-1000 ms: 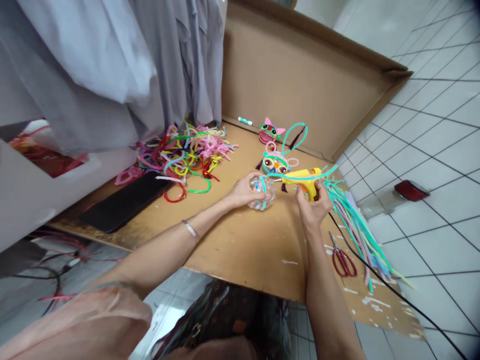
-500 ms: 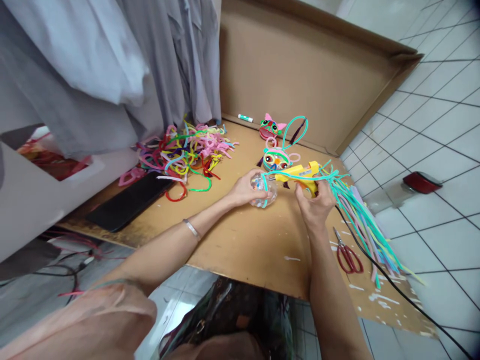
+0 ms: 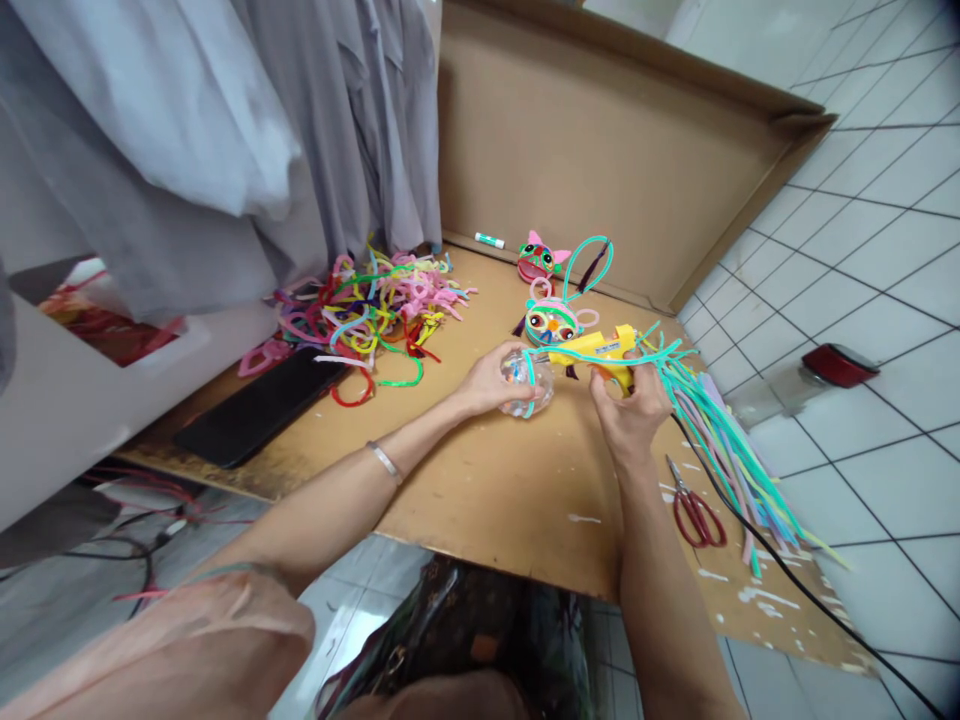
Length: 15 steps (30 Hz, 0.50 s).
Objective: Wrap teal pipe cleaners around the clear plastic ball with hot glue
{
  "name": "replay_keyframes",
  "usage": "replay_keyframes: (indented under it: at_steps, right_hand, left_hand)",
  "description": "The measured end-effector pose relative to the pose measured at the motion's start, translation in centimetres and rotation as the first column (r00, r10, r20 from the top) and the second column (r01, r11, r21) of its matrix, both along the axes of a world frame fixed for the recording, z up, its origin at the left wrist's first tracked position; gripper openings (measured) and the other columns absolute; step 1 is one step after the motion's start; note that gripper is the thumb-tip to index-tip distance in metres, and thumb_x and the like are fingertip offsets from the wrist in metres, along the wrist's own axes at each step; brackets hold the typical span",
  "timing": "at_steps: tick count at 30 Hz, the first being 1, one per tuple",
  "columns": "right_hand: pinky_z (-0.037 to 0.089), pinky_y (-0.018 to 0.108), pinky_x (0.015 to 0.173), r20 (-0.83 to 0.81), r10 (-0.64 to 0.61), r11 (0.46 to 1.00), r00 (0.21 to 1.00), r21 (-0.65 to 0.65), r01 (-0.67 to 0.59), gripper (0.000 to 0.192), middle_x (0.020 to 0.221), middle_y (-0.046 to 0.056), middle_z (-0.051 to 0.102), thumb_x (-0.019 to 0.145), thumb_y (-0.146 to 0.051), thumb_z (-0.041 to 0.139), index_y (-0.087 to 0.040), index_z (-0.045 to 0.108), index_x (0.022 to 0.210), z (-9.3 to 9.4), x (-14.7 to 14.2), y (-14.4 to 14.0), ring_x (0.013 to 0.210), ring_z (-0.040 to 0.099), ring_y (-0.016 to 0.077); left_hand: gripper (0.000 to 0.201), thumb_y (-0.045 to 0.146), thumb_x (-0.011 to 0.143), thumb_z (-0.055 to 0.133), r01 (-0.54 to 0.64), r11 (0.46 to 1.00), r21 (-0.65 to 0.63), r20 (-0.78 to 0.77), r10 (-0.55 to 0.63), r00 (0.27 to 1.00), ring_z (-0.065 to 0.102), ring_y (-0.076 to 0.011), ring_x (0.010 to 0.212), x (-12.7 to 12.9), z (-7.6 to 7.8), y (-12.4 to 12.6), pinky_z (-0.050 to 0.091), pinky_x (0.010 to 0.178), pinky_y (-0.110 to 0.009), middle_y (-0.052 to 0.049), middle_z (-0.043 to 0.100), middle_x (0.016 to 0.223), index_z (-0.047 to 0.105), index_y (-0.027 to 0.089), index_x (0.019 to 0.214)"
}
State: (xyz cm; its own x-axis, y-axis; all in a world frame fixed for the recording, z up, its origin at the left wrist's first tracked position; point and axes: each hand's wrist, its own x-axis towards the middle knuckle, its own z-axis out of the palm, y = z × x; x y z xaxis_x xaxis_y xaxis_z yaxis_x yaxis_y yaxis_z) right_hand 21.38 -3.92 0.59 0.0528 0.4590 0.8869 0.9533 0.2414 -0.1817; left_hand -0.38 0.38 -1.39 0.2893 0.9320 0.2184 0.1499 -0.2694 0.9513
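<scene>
Cardboard sheet (image 3: 480, 480) covers white tiled floor (image 3: 862, 300).

The left hand (image 3: 487, 380) cups a clear plastic ball (image 3: 525, 385) on the cardboard tabletop (image 3: 480, 480); the right hand (image 3: 630, 405) grips a yellow glue gun (image 3: 596, 350).

— What's on the cardboard, counted?

— One yellow glue gun (image 3: 600, 352), one clear ball (image 3: 525, 383), one pair of red scissors (image 3: 696, 515) near right, one black phone (image 3: 259, 403) left, one glue stick (image 3: 490, 240) far back.

— And the finished faces?

— Two: one owl face (image 3: 551, 324), one pink-eared face (image 3: 540, 258). The loose pipe cleaners (image 3: 375, 305) are too tangled to count.
</scene>
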Motion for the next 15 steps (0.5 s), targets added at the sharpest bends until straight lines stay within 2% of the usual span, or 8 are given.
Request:
replay_keyframes:
  at_steps: [6, 15]
  right_hand:
    - [0.052, 0.037, 0.075, -0.008, -0.001, 1.0, 1.0, 0.0, 0.001, 0.03, 0.092, 0.009, 0.07, 0.083, -0.042, 0.059, -0.021, 0.062, 0.104, -0.13, -0.03, 0.1, 0.083, 0.066, 0.0246]
    - [0.052, 0.036, 0.072, -0.01, -0.039, 0.999, 0.999, 0.032, 0.039, 0.027, 0.084, 0.007, 0.071, 0.084, -0.042, 0.058, -0.021, 0.064, 0.098, -0.01, -0.79, -0.16, 0.077, 0.066, 0.0237]
  left_hand:
    - [0.074, 0.04, 0.055, 0.084, -0.001, 1.0, -0.009, 0.007, 0.001, 1.0, 0.057, -0.0133, 0.078, 0.07, -0.16, 0.17, 0.048, 0.074, -0.026, -0.001, 0.065, 0.096, 0.059, 0.016, 0.12]
    - [0.07, 0.037, 0.056, 0.082, 0.002, 0.999, -0.039, 0.003, -0.002, 1.0, 0.059, -0.0139, 0.079, -0.1, 0.28, -0.19, 0.05, 0.076, -0.027, -0.003, 0.066, 0.099, 0.059, 0.017, 0.119]
